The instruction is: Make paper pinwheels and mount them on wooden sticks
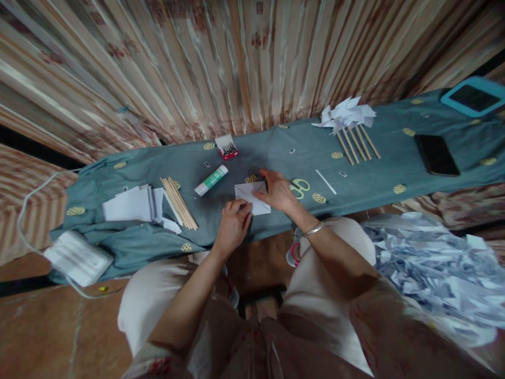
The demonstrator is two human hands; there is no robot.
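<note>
A small square of white paper (pixel 258 196) with crossing diagonal lines lies on the cloth in front of me. My left hand (pixel 233 223) is at its lower left, fingers curled and pressed together over the edge; what they pinch, if anything, is hidden. On the other side my right hand (pixel 279 190) rests with thumb and forefinger apart, the thumb touching the sheet. Scissors with yellow-green handles (pixel 300 188) lie just right of that hand, partly covered by it. A glue stick (pixel 212 180) and a small red box of metal pins (pixel 228 149) sit beyond my left hand.
Wooden sticks (pixel 179 203) and stacked white paper (pixel 132 203) lie left. Paper pinwheels on sticks (pixel 349 118), a paper strip (pixel 325 182), a black phone (pixel 436 155) and a blue-framed tablet (pixel 475 97) are right. A white power strip (pixel 79 258) hangs at the left edge; a bag of paper scraps (pixel 437 273) stands lower right.
</note>
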